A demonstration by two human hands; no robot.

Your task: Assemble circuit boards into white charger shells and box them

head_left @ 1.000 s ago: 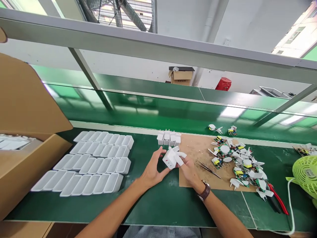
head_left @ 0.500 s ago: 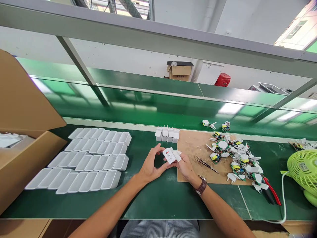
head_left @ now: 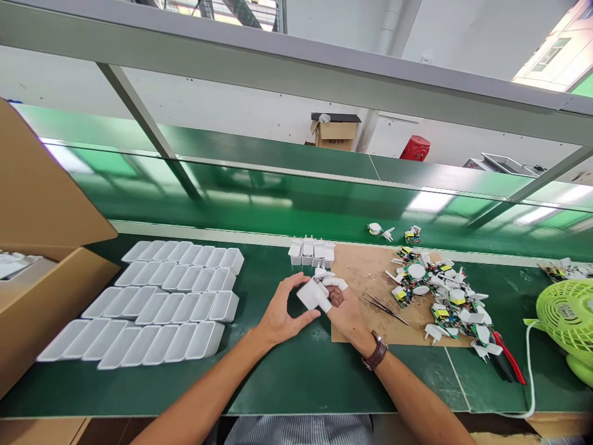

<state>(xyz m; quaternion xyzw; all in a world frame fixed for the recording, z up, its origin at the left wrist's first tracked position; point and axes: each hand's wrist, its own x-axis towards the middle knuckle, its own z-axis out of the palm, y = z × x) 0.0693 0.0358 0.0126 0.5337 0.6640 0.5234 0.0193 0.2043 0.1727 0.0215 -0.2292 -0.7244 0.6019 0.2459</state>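
A white plug charger [head_left: 309, 295] is in my right hand [head_left: 343, 304], pinched between fingers in white finger covers. The charger's plain face is turned up, with its plug end at the upper right by the fingers. My left hand [head_left: 282, 312] curves around the charger's left side, thumb and forefinger spread apart near its edges. Any left fingers behind the charger are hidden. Beyond the hands stands a small group of white charger housings [head_left: 311, 252] with prongs pointing up. Several rows of open white housings [head_left: 185, 309] lie to the left.
On the right, a brown board [head_left: 352, 272] bears tweezers [head_left: 385, 309] and a heap of circuit boards with white plug parts [head_left: 440, 284]. Red-handled pliers [head_left: 508, 358] and a green fan [head_left: 567, 321] are farther right. An open cardboard box [head_left: 60, 315] stands at far left.
The charger has turned over in my right hand: its port face showed before, now a plain face does. My left thumb and fingers have spread from it. The view has shifted slightly.
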